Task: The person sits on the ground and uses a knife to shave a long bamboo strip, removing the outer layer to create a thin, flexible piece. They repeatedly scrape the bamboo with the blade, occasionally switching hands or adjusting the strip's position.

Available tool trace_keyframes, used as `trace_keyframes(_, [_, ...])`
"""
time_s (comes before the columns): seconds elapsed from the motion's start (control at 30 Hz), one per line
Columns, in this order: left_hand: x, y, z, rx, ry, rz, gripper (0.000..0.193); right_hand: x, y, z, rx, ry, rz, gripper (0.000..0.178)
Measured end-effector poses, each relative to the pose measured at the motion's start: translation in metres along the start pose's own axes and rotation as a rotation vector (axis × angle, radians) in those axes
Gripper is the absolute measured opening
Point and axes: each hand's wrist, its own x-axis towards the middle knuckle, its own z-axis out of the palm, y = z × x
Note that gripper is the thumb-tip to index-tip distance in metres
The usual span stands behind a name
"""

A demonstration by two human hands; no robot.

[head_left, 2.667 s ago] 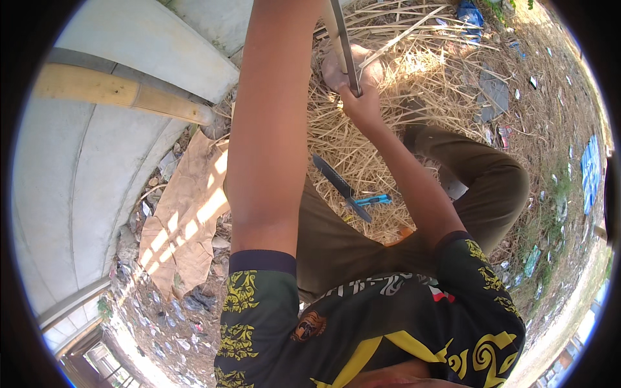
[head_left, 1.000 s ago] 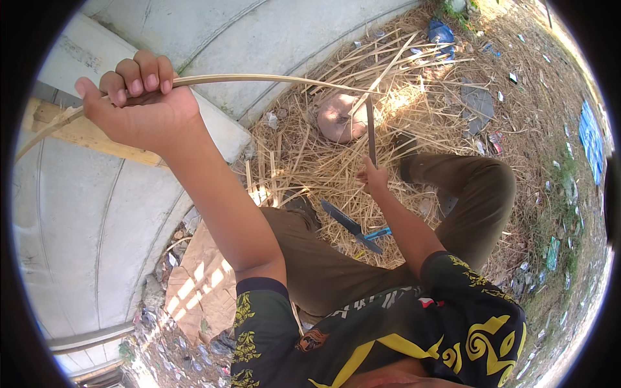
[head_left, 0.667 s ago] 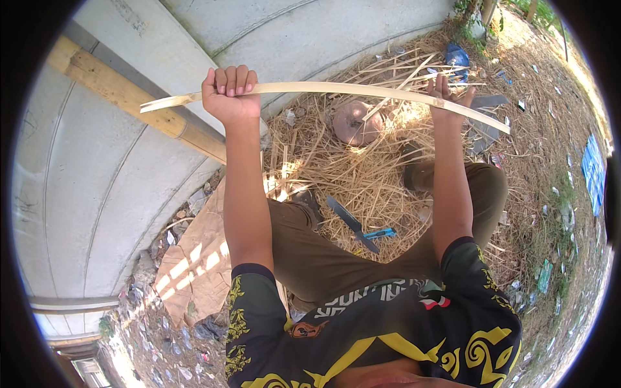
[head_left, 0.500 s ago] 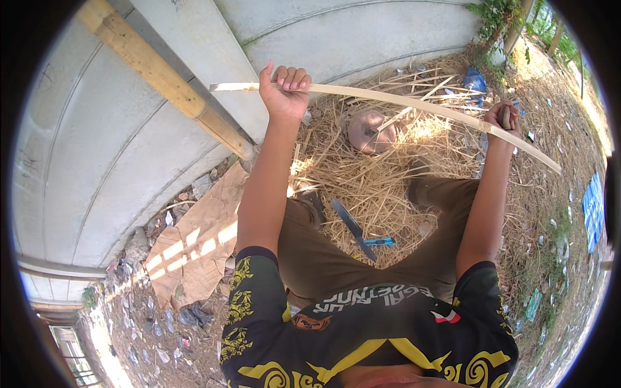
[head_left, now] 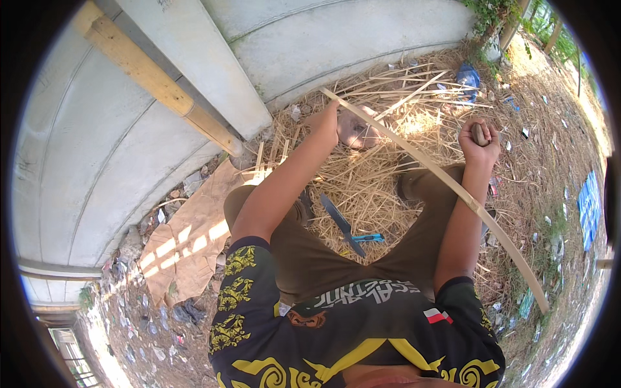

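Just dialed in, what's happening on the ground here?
A person sits on a bed of dry straw beside a concrete wall. The left hand holds one end of a long bamboo strip, which runs down past the right forearm. The right hand is raised and closed on a small dark handle; what tool it is cannot be told. A knife with a blue handle lies on the straw between the knees, and cardboard lies to the left.
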Motion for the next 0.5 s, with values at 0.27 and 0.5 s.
trace_keyframes(0.27, [-0.165,-0.079,0.014,0.795,-1.5,1.538,0.082,0.007,0.003,-0.015,-0.105,0.06,0.087,0.03])
trace_keyframes(0.5, [-0.196,-0.13,0.025,0.839,-1.168,1.706,0.041,0.005,0.006,-0.015,-0.146,0.081,0.108,0.026])
